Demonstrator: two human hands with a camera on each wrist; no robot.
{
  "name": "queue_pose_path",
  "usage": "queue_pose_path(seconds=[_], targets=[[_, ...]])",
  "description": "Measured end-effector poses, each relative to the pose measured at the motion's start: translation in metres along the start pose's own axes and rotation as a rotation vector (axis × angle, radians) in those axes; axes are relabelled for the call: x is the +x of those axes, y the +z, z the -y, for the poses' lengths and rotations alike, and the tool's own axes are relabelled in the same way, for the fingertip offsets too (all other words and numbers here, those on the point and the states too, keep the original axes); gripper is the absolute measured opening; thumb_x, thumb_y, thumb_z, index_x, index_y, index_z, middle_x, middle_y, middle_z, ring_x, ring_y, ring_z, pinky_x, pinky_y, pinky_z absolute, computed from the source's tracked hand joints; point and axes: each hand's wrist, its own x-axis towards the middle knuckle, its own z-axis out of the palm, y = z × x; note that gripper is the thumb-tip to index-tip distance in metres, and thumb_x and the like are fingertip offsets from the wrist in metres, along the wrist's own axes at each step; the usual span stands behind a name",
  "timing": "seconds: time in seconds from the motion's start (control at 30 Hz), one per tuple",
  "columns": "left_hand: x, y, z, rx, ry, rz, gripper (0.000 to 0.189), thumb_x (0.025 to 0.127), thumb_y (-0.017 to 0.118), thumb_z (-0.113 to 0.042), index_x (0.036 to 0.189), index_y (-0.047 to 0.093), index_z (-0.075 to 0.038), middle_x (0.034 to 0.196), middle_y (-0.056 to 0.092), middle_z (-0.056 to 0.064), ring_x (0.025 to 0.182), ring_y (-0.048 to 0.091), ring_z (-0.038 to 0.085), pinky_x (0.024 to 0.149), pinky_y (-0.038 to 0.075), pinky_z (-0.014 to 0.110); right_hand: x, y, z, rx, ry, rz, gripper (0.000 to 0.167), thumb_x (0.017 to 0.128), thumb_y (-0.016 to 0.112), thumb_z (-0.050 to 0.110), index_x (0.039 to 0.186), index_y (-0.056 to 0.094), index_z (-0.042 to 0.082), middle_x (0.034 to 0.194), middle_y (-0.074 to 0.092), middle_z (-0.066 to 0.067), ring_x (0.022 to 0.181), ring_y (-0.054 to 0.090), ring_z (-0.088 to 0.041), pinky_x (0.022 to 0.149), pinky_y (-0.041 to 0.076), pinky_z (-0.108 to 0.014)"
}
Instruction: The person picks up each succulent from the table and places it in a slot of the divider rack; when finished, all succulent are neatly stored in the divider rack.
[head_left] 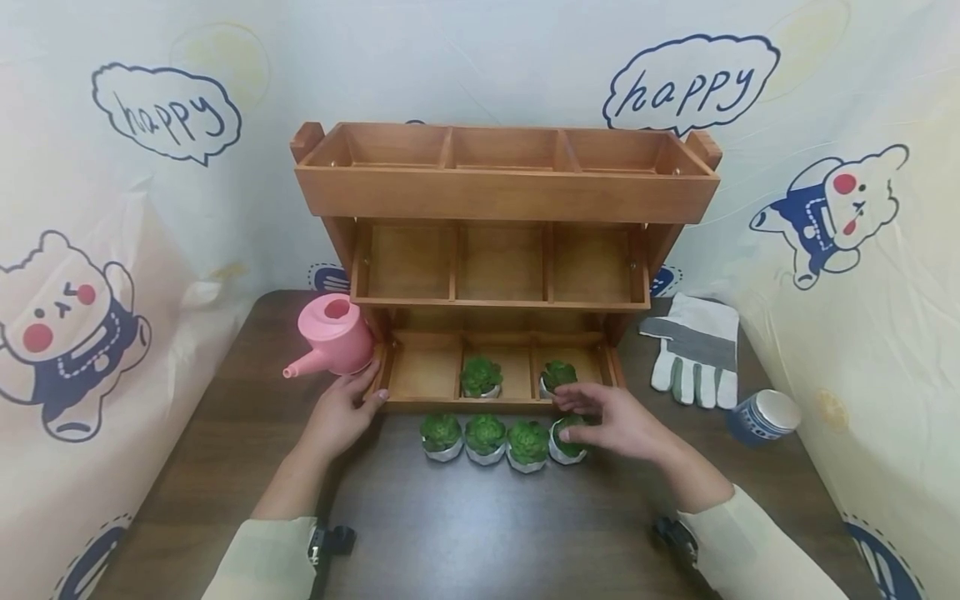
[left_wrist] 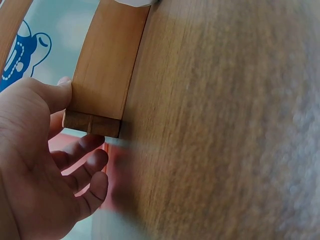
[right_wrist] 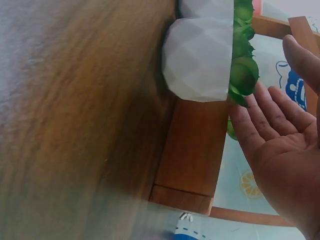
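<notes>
A three-tier wooden shelf with divided compartments stands on the table. My left hand grips the left front corner of its bottom tier; in the left wrist view the thumb lies on the wooden edge and the fingers curl by its end. Potted succulents sit in the middle and right bottom compartments. Several more, such as this one, stand in a row before the shelf. My right hand hovers over the rightmost potted succulent, fingers extended toward the right compartment, thumb apart from them.
A pink watering can stands left of the shelf, right beside my left hand. On the right lie a grey-and-white work glove and a blue tin with a pale lid. A printed cloth hangs behind and along both sides.
</notes>
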Motion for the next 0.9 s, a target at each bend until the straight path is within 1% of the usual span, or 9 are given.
queue_pose_path(seconds=[0.17, 0.23, 0.4, 0.53, 0.63, 0.77, 0.9], targets=[[0.0, 0.0, -0.001, 0.0, -0.005, 0.002, 0.071, 0.1, 0.066, -0.045, 0.162, 0.032, -0.037, 0.17, 0.027, 0.007, 0.152, 0.031, 0.044, 0.111, 0.032, 0.074, -0.005, 0.002, -0.005, -0.011, -0.001, 0.001, 0.065, 0.088, 0.085, 0.034, 0.141, 0.06, 0.007, 0.133, 0.068, -0.007, 0.125, 0.064, -0.027, 0.107, 0.05, -0.052], [-0.001, 0.0, -0.002, -0.004, -0.01, 0.002, 0.071, 0.1, 0.066, -0.045, 0.162, 0.032, -0.037, 0.17, 0.027, 0.006, 0.152, 0.03, 0.044, 0.111, 0.032, 0.074, -0.007, 0.004, -0.007, -0.013, 0.013, -0.001, 0.066, 0.086, 0.086, 0.035, 0.141, 0.061, 0.01, 0.134, 0.068, -0.005, 0.127, 0.063, -0.025, 0.109, 0.048, -0.051], [-0.001, -0.001, -0.002, -0.011, -0.018, 0.004, 0.072, 0.1, 0.066, -0.046, 0.162, 0.031, -0.038, 0.171, 0.026, 0.005, 0.153, 0.029, 0.044, 0.11, 0.032, 0.075, -0.011, 0.008, -0.01, -0.023, 0.049, -0.005, 0.073, 0.079, 0.093, 0.031, 0.142, 0.061, 0.014, 0.136, 0.067, 0.002, 0.131, 0.059, -0.023, 0.115, 0.043, -0.053], [-0.001, -0.001, -0.002, -0.008, -0.013, 0.004, 0.072, 0.1, 0.066, -0.046, 0.162, 0.031, -0.039, 0.171, 0.026, 0.004, 0.152, 0.029, 0.043, 0.11, 0.032, 0.075, -0.012, 0.011, -0.013, -0.049, 0.049, -0.01, 0.078, 0.073, 0.096, 0.029, 0.142, 0.061, 0.016, 0.137, 0.066, 0.004, 0.136, 0.055, -0.026, 0.116, 0.04, -0.055], [-0.002, 0.0, -0.002, -0.007, -0.013, 0.004, 0.072, 0.1, 0.066, -0.046, 0.162, 0.03, -0.039, 0.171, 0.027, 0.004, 0.152, 0.029, 0.043, 0.11, 0.032, 0.075, -0.014, 0.012, -0.015, -0.071, 0.042, -0.018, 0.081, 0.071, 0.097, 0.029, 0.142, 0.061, 0.016, 0.137, 0.066, 0.004, 0.137, 0.053, -0.027, 0.116, 0.04, -0.055], [-0.002, 0.0, -0.002, -0.012, -0.016, 0.004, 0.072, 0.1, 0.066, -0.047, 0.162, 0.03, -0.04, 0.171, 0.026, 0.004, 0.152, 0.029, 0.044, 0.11, 0.032, 0.075, -0.015, 0.013, -0.018, -0.083, 0.03, -0.026, 0.083, 0.07, 0.098, 0.028, 0.143, 0.06, 0.013, 0.14, 0.065, 0.0, 0.137, 0.054, -0.029, 0.115, 0.04, -0.056], [-0.001, 0.0, -0.002, -0.014, -0.018, 0.006, 0.072, 0.1, 0.066, -0.046, 0.162, 0.03, -0.04, 0.171, 0.026, 0.004, 0.153, 0.029, 0.044, 0.109, 0.032, 0.075, -0.016, 0.016, -0.021, -0.123, 0.064, -0.023, 0.083, 0.07, 0.098, 0.029, 0.143, 0.06, 0.017, 0.139, 0.064, -0.001, 0.129, 0.059, -0.025, 0.111, 0.045, -0.053]])
